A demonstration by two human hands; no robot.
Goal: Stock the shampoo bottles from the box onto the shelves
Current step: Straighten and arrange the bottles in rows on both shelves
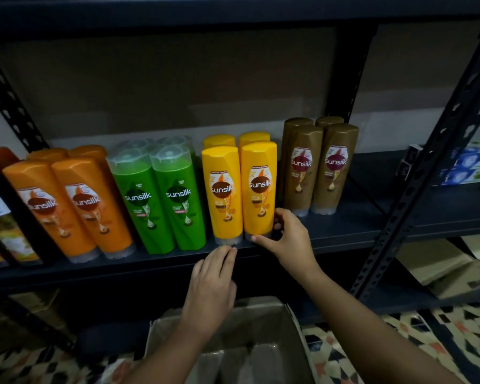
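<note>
While my right hand (287, 239) pinches the yellow bottle (258, 189) low, left hand (214, 281) flat and loose: it looks slick, rigid, top-heavy on its cap.

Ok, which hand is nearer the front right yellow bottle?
Right. The right hand has thumb and fingers at the base of the front right yellow bottle, seemingly touching it. The left hand lies lower left, fingertips at the shelf edge.

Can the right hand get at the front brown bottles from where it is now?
Probably yes. The right hand sits at the base of the front yellow bottle, and the brown bottles stand just to its right with bare shelf before them; nothing blocks the way.
</note>
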